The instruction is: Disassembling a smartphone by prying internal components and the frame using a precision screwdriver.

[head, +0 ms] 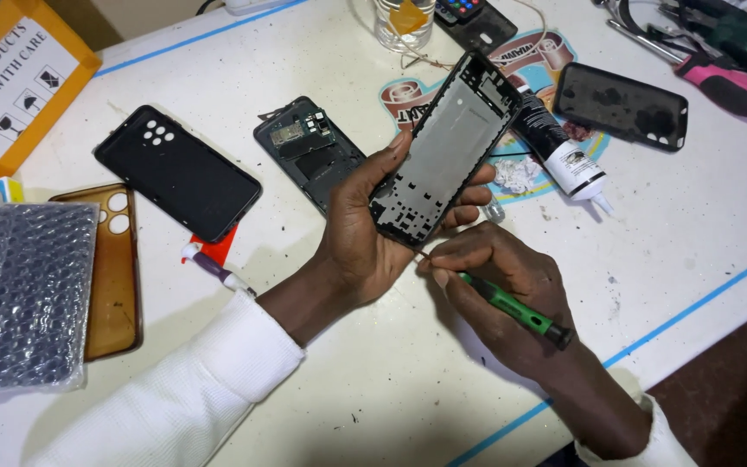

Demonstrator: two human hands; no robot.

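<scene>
The left hand (365, 229) is wrapped around a bare phone frame (444, 149), holding it tilted above the white table (702, 225). The right hand (499, 285) pinches a green screwdriver (512, 307), its tip at the frame's lower edge. 2 black phone cases (176, 171) lie near.

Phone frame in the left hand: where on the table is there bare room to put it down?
Bare table lies right of the glue tube, below the black phone cover, down to the blue tape line. The near edge by the right hand is bare too. The left side is crowded: black case, amber case, bubble wrap.
</scene>
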